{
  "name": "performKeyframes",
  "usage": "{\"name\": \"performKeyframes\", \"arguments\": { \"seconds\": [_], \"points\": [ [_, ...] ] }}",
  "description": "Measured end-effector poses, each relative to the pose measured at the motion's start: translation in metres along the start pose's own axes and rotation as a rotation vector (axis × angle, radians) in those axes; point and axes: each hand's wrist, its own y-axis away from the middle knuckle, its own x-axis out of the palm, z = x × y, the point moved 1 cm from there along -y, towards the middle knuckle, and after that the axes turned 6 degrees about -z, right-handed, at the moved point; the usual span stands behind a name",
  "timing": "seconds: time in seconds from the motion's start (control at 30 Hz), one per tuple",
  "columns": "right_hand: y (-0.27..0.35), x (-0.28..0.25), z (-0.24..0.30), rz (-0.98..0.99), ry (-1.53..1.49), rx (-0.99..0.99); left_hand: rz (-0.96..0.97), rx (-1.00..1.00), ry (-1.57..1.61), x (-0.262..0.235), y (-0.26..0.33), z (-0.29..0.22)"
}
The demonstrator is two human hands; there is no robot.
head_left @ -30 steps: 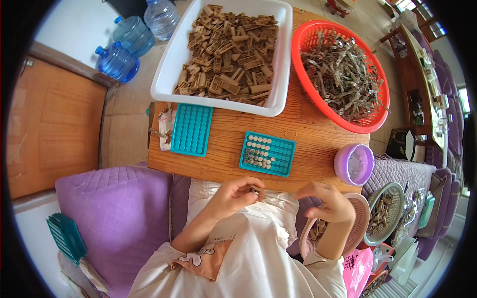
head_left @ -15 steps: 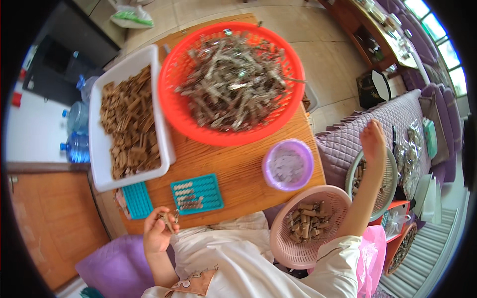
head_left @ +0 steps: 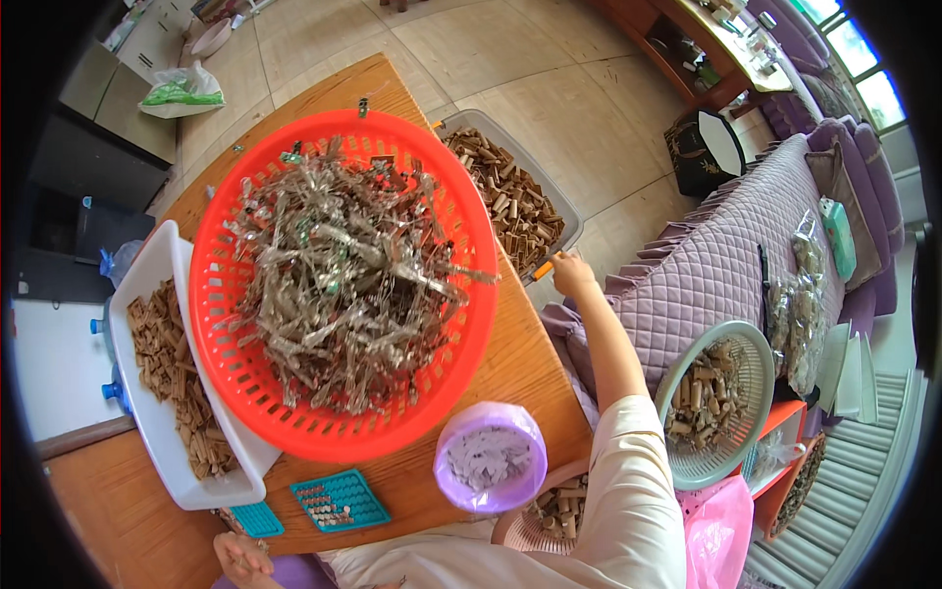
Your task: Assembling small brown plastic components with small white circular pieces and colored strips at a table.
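My right hand (head_left: 574, 273) reaches out past the table's right edge, its fingers closed on the orange handle (head_left: 546, 267) of a grey tub (head_left: 574, 234). Small brown cardboard-like pieces (head_left: 510, 191) fill that tub. Down at the lower left, my left hand (head_left: 242, 560) is curled near the edge of the table; what lies in its fingers is too small to make out. Close to it are two teal compartment trays, one (head_left: 368, 506) with small pieces in its rows, the other (head_left: 257, 520) partly under a white bin.
A red basket (head_left: 461, 383) heaped with shiny tangled strips covers much of the wooden table (head_left: 535, 363). Left of it stands the white bin (head_left: 157, 432) of brown pieces. A purple tub (head_left: 491, 501), a pink basket (head_left: 510, 535) and a grey-green basket (head_left: 702, 476) stand nearer me.
My right hand has moved from above the grey-green basket to the grey tub's handle. My left hand is lower in view. The view has shifted, showing more of the grey tub.
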Motion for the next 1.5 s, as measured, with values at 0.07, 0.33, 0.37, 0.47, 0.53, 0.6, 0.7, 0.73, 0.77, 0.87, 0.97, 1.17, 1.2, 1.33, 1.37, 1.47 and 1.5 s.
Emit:
{"name": "performKeyframes", "arguments": {
  "seconds": [0.07,0.33,0.37,0.47,0.53,0.6,0.7,0.73,0.77,0.87,0.97,1.17,1.2,1.33,1.37,1.47,1.5],
  "points": [
    [-0.006,0.022,0.011,-0.183,0.217,-0.303,-0.014,-0.011,-0.009,0.002,-0.01,0.003],
    [-0.023,0.077,0.025,-0.363,0.318,-0.384,-0.044,-0.06,-0.046,0.008,-0.036,0.014],
    [-0.021,0.078,0.028,-0.358,0.312,-0.385,-0.049,-0.065,-0.054,0.008,-0.035,0.014],
    [-0.008,0.082,0.035,-0.274,0.335,-0.325,-0.055,-0.079,-0.07,0.007,-0.035,0.011],
    [0.003,0.08,0.042,-0.042,0.314,-0.313,-0.054,-0.087,-0.077,0.007,-0.034,0.01],
    [0.01,0.081,0.042,0.153,0.191,-0.215,-0.052,-0.097,-0.082,0.008,-0.033,0.01],
    [0.032,0.061,0.038,0.244,0.131,-0.193,-0.049,-0.097,-0.09,0.007,-0.034,0.01],
    [0.031,0.056,0.033,0.34,0.074,-0.16,-0.046,-0.102,-0.091,0.007,-0.034,0.01],
    [0.032,0.051,0.033,0.341,0.073,-0.156,-0.046,-0.107,-0.092,0.007,-0.033,0.01],
    [0.029,0.037,0.039,-0.015,-0.349,0.306,-0.048,-0.116,-0.094,0.007,-0.031,0.012],
    [0.028,0.065,0.044,-0.04,-0.279,0.35,-0.053,-0.116,-0.097,0.007,-0.03,0.012],
    [0.019,0.091,0.041,-0.089,-0.356,0.416,-0.076,-0.11,-0.107,0.004,-0.024,0.013],
    [0.02,0.087,0.043,-0.131,-0.372,0.42,-0.083,-0.108,-0.109,0.004,-0.022,0.014],
    [0.021,0.065,0.052,-0.326,-0.173,0.342,-0.094,-0.105,-0.118,0.004,-0.021,0.017],
    [0.019,0.067,0.049,-0.327,-0.174,0.342,-0.095,-0.105,-0.119,0.005,-0.022,0.018],
    [0.01,0.08,0.04,-0.138,-0.343,0.28,-0.102,-0.103,-0.128,0.006,-0.024,0.021],
    [0.005,0.08,0.036,-0.137,-0.345,0.278,-0.105,-0.102,-0.132,0.006,-0.024,0.021]
  ]
}}
